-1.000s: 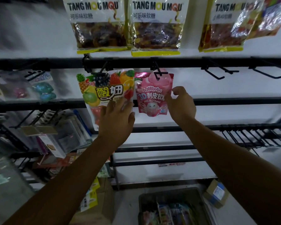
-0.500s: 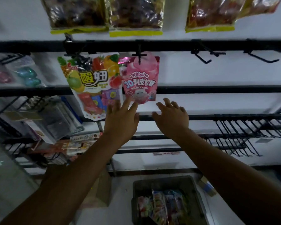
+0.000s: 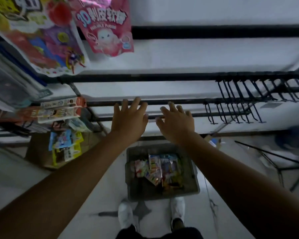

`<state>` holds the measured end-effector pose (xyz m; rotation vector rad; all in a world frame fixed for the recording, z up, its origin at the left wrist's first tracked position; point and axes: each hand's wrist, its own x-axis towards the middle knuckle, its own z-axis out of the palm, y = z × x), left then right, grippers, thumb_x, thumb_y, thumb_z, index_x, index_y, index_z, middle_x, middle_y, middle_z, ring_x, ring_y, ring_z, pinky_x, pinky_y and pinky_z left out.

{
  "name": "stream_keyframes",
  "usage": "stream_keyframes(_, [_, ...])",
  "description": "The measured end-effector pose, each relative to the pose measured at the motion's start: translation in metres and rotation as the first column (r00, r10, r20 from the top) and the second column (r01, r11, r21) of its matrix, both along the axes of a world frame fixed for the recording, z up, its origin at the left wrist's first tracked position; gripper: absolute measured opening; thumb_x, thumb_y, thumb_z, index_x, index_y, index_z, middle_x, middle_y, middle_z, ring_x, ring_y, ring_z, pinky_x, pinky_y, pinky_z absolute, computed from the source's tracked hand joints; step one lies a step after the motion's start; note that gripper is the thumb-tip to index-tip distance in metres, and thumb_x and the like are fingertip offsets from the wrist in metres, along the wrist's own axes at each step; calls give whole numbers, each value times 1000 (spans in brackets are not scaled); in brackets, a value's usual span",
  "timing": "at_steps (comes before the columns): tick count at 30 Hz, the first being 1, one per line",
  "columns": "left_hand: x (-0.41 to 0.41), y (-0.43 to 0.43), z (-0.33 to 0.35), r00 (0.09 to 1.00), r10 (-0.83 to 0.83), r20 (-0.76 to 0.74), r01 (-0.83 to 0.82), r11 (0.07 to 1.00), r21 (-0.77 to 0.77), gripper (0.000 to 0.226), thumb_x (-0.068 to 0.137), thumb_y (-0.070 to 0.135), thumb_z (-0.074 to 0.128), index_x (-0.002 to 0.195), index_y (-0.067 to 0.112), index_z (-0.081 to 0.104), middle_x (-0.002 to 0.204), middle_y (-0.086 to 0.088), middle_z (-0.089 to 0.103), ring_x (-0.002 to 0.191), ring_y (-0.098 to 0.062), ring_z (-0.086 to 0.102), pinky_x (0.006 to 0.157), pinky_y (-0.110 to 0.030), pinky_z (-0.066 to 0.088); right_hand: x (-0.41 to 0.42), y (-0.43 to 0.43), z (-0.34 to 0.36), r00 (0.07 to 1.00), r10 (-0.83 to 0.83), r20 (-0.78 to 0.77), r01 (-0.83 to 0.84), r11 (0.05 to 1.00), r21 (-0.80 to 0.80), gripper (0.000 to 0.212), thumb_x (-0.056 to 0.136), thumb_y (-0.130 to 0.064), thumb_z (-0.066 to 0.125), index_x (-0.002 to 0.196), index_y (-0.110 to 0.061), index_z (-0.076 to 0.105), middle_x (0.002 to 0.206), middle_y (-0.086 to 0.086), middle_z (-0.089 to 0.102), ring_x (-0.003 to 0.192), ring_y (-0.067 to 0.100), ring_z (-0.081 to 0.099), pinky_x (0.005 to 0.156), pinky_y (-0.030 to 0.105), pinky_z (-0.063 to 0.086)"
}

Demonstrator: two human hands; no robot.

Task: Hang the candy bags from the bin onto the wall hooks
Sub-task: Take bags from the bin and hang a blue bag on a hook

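L hand (image 3: 129,118) and R hand (image 3: 177,124) both held out side by side near frame centre, palms away, fingers spread apart, gripping nothing. A narrow gap separates them. Fingertips of both overlap the two low black rails (image 3: 197,100) in view; can't tell if they touch.

Grey bin (image 3: 193,180) sits on the floor at 6 o'clock from the hands, directly below them, between the forearms. Candy bags (image 3: 156,171) lie heaped in its far-left half; near and right parts of the bin floor show bare. Bin's near edge sits just ahead of two white shoes (image 3: 125,214), one each side of a dark floor stain.

At 11 o'clock, pink candy bag (image 3: 109,30) hangs on the wall, bottom edge well above the L hand. Just beside it at 10 o'clock, fruit-print bag (image 3: 40,40) hangs lower and tilted, its bottom corner reaching the upper black rail. Tops of both cut off by frame edge.

At 2–3 o'clock, rows of bare black wall hooks (image 3: 245,99) jut out, well apart from R hand, white wall open between. At 9 o'clock, crowded shelf stock and a cardboard box (image 3: 40,156) w/ packets on the floor. At 4 o'clock, thin black stand legs (image 3: 274,163) cross the floor right of the bin.
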<state>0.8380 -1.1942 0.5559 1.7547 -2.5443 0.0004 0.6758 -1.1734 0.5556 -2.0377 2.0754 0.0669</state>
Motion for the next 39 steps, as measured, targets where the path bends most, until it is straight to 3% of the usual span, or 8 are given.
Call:
stream_keyframes(3, [-10, 12, -28, 1000, 3, 7, -4, 996, 84, 47, 101, 40, 43, 144, 23, 43, 157, -4, 33, 140, -37, 31, 111, -57, 27, -10, 15, -26, 999, -19, 33, 17, 998, 58, 56, 101, -50, 33, 151, -25, 28, 163, 5, 18, 148, 30, 18, 116, 51, 22])
stream_keyframes(11, [-21, 42, -103, 999, -18, 47, 6, 972, 234, 44, 100, 35, 42, 141, 21, 44, 154, -6, 35, 136, -39, 34, 107, -58, 32, -19, 48, -109, 1000, -11, 2, 10, 981, 194, 56, 99, -49, 32, 150, -25, 29, 161, 7, 21, 148, 31, 20, 115, 53, 22])
stream_keyframes(16, [-26, 58, -150, 998, -27, 59, 9, 956, 295, 41, 99, 34, 43, 136, 19, 49, 147, -6, 42, 130, -40, 39, 104, -58, 35, -21, 62, -163, 999, 14, 33, -22, 958, 285, 56, 102, -49, 28, 152, -26, 23, 163, 7, 13, 150, 31, 9, 118, 53, 12])
stream_keyframes(20, [-25, 67, -192, 998, 2, 57, -22, 938, 346, 44, 99, 34, 45, 140, 16, 46, 149, -10, 40, 132, -43, 36, 103, -59, 38, -23, 67, -207, 999, 11, 51, -26, 950, 311, 55, 100, -49, 31, 150, -26, 29, 159, 7, 23, 148, 31, 17, 118, 54, 18])
stream_keyframes(31, [-23, 76, -337, 994, 4, 107, -45, 925, 378, 45, 99, 36, 44, 141, 21, 44, 148, -7, 42, 128, -38, 42, 100, -53, 37, -23, 79, -362, 1000, 20, 16, -25, 919, 393, 53, 99, -49, 29, 146, -26, 33, 157, 7, 29, 144, 32, 28, 112, 54, 28])
stream_keyframes(36, [-23, 87, -424, 996, 31, 80, -64, 891, 450, 48, 100, 39, 42, 145, 22, 40, 153, -6, 38, 134, -36, 39, 109, -52, 33, -25, 89, -442, 1000, 2, 30, -16, 881, 473, 54, 100, -48, 26, 150, -28, 28, 160, 5, 23, 148, 30, 19, 114, 54, 26])
stream_keyframes(39, [-24, 96, -481, 996, 49, 68, -77, 854, 514, 49, 100, 40, 44, 146, 23, 39, 158, -5, 32, 141, -37, 32, 113, -57, 29, -28, 98, -492, 1000, -4, 25, -9, 874, 487, 52, 99, -46, 29, 148, -28, 32, 158, 5, 28, 145, 30, 26, 112, 53, 30])
